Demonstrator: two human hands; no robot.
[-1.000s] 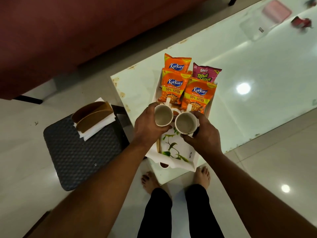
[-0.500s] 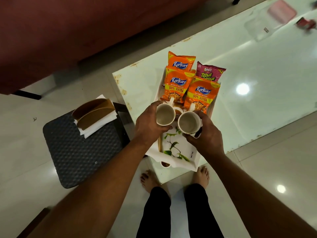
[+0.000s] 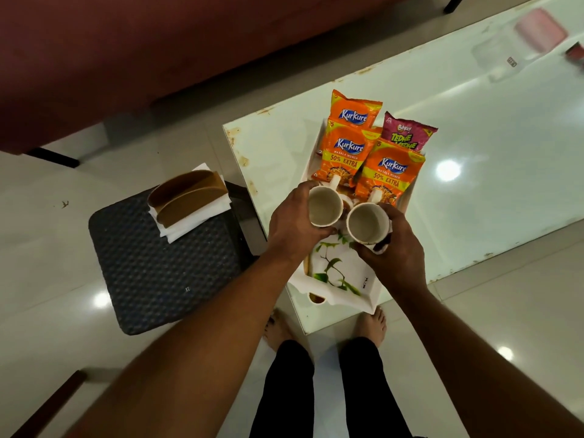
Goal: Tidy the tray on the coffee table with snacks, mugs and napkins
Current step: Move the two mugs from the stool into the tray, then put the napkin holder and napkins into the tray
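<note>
Resting at the near end of the glossy pale glass surface [image 3: 474, 184], the white rectangular tray with a green leaf print [image 3: 339, 276] carries four snack packets at its far end — three orange Kurkure packets [image 3: 346, 150] and one pink Bingo packet [image 3: 407, 134]. Just above its middle, two white ceramic mugs sit side by side, mouths up and empty. The left hand [image 3: 292, 229] wraps the left white mug [image 3: 325, 206]; the right hand [image 3: 395, 248] wraps the right white mug [image 3: 367, 223]. To the left, well apart, a dark textured stool [image 3: 164, 267] holds a brown wooden napkin holder [image 3: 189, 196] on white napkins [image 3: 186, 227].
</note>
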